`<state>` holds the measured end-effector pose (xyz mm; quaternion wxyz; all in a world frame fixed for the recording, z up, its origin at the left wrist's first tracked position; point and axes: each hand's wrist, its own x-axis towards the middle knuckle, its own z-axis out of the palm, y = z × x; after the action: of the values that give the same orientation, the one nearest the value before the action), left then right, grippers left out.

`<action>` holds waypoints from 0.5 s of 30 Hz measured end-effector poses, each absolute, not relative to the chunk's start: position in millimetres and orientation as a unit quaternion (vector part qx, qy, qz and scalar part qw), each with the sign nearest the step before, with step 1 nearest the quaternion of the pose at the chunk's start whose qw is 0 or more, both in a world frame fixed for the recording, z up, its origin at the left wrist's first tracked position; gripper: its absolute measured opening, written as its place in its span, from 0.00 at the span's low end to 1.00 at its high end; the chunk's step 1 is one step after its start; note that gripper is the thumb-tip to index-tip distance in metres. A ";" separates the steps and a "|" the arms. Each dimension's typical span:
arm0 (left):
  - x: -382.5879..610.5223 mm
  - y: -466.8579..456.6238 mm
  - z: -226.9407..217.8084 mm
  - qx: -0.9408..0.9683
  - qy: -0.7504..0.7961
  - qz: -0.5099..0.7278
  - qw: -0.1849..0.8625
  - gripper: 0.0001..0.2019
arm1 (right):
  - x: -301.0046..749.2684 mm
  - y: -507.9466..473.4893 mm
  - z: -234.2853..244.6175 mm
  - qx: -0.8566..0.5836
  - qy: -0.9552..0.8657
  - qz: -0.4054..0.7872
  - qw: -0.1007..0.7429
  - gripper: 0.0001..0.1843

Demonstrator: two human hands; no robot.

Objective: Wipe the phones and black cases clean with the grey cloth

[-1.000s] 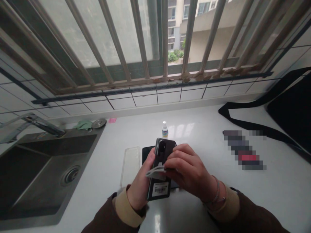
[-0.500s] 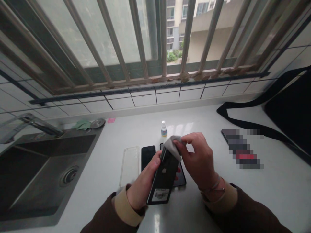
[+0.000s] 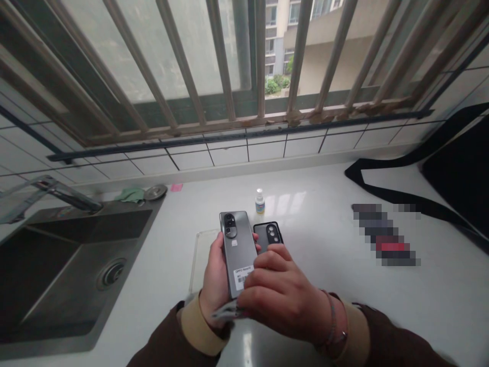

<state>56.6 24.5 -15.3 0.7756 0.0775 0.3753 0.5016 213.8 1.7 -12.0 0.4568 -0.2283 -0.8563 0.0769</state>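
My left hand (image 3: 216,275) grips a grey smartphone (image 3: 237,252) upright, its back towards me, with a round camera module at the top and a white label low down. My right hand (image 3: 280,298) lies across the phone's lower end and pinches a grey cloth (image 3: 225,311) near the left wrist. A black phone case (image 3: 268,235) with camera openings lies on the counter just past the phone. Beside it, partly behind my left hand, is a clear plastic sheet or case (image 3: 199,255).
A small white-capped bottle (image 3: 260,202) stands behind the phone. A steel sink (image 3: 69,270) with a faucet (image 3: 64,194) lies to the left. A blurred flat item (image 3: 384,234) and black fabric (image 3: 454,158) are at right. A barred window runs behind the counter.
The phone has turned more upright, with its back and camera now facing me. The cloth has moved from the phone's top end down to its lower end, and my right hand dropped with it.
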 end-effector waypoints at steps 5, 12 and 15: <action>60.4 20.9 -20.7 0.082 0.317 0.520 0.789 0.17 | 208.7 14.7 -27.0 -0.303 -0.834 0.086 0.454 0.10; 62.0 14.7 -21.8 0.159 0.351 0.431 0.816 0.21 | 234.7 43.8 -31.9 -0.464 -0.740 0.044 0.485 0.09; 61.4 13.1 -18.0 0.182 0.359 0.383 0.832 0.24 | 244.5 52.6 -31.5 -0.516 -0.700 0.028 0.493 0.10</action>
<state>61.4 13.1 -18.0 0.8317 0.1817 0.3586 0.3831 244.5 52.6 -31.5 0.4929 -0.5162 -0.6999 0.0277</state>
